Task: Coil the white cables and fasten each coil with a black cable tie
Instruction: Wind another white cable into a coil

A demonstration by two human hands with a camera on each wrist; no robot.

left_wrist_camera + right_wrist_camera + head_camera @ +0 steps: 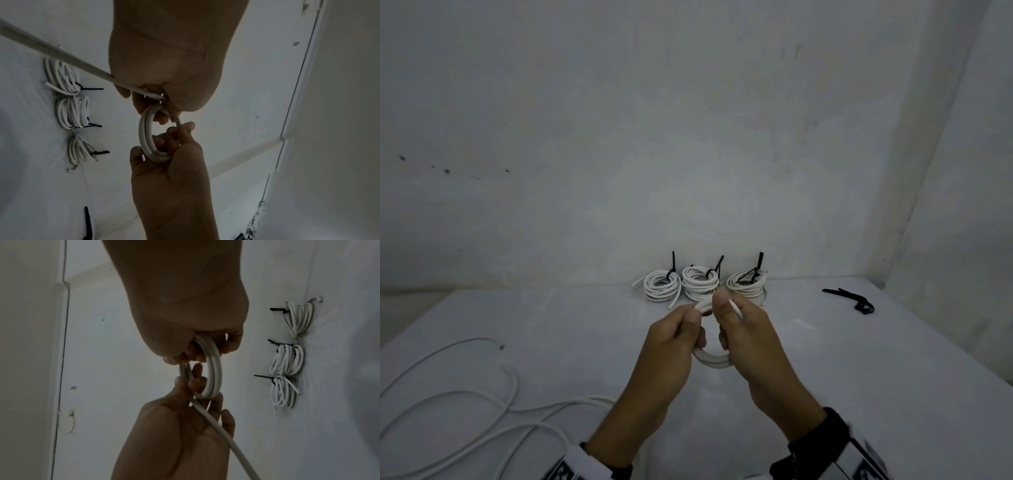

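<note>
Head view showed a white table (859, 377) against a scuffed white wall (688, 137), three tied coils (697, 282) at its back edge, spare black ties (852, 298) far right, loose white cable (510, 383) trailing left. Left hand (671, 342) and right hand (750, 342) both pinched a small round coil (711, 359). Left wrist view: smooth cable ring (147, 138) gripped by curled fingers (160, 142). Right wrist view: same ring (213, 369), a straight strand (216, 426) crossing the left palm
</note>
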